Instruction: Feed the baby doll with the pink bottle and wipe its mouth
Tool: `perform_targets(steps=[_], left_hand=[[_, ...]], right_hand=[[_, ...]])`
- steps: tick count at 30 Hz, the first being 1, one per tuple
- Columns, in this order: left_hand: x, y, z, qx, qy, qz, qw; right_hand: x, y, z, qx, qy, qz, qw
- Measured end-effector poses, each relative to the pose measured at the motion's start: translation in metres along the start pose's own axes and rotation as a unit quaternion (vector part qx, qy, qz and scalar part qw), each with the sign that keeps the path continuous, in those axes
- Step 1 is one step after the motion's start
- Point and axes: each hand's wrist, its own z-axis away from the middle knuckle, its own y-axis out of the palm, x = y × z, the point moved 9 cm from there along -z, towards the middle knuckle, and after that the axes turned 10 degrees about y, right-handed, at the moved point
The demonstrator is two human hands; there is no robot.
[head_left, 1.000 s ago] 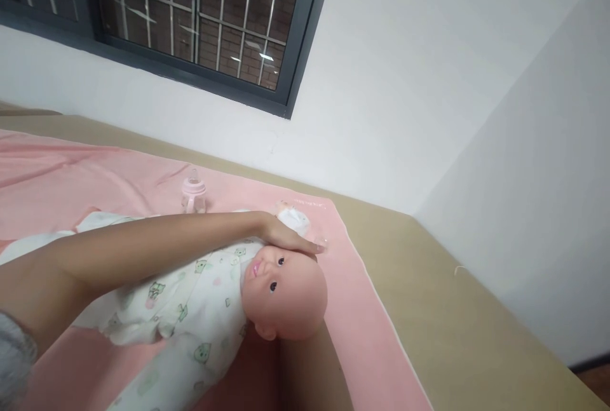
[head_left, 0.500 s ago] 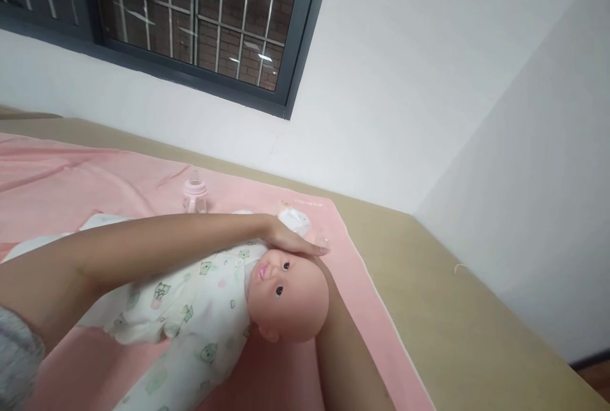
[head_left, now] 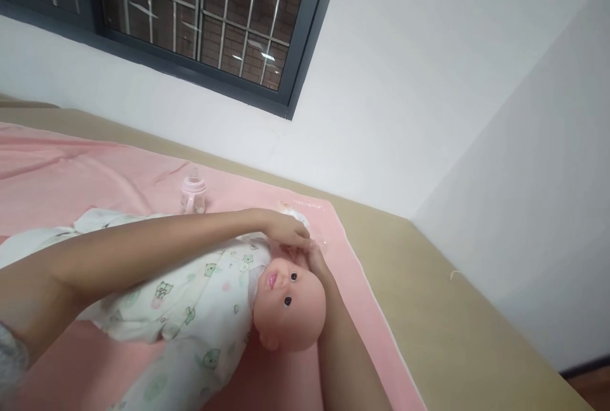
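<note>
A bald baby doll (head_left: 290, 309) in a white patterned outfit (head_left: 210, 296) lies on its back on the pink sheet (head_left: 105, 176), face turned up. My left arm reaches across over its body, and my left hand (head_left: 288, 230) is just past the head with fingers curled and closed. My right hand (head_left: 315, 260) comes up along the far side of the head and meets the left one there. Its fingers are bent together, partly covered by the left hand and the doll's head. Whatever is between the two hands is hidden.
A pink handled baby bottle (head_left: 193, 194) stands upright on the sheet beyond my left forearm. Behind my hands lie a white packet (head_left: 298, 215) and a small clear item (head_left: 320, 244). The sheet covers a beige surface (head_left: 381, 239) bordered by a white wall (head_left: 381, 80).
My left hand has gone from outstretched to curled, fingers now closed. My right hand has come into view beside it at the doll's head. The doll's head has shifted slightly.
</note>
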Motion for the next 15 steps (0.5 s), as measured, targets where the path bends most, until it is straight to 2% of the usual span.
perform_targets(steps=[3,5,7,9,11,15], left_hand=[[0.002,-0.026,0.031,-0.091,-0.051,-0.082,0.991],[0.004,-0.037,0.054,-0.138,-0.075,-0.11,0.981],[0.007,-0.042,0.075,-0.168,-0.089,-0.118,0.975],[0.012,-0.043,0.094,-0.182,-0.102,-0.113,0.971],[0.015,-0.041,0.109,-0.185,-0.109,-0.098,0.972],[0.02,-0.037,0.131,-0.187,-0.127,-0.07,0.972]], right_hand=[[-0.016,-0.018,-0.005,-0.059,0.047,-0.054,0.996],[-0.014,-0.034,-0.004,-0.137,0.032,0.013,0.99],[-0.002,-0.039,-0.002,-0.187,-0.024,0.138,0.972],[0.008,-0.028,-0.001,-0.178,-0.08,0.248,0.949],[0.01,-0.012,-0.002,-0.137,-0.109,0.331,0.927],[-0.006,0.008,-0.008,-0.068,-0.09,0.463,0.879]])
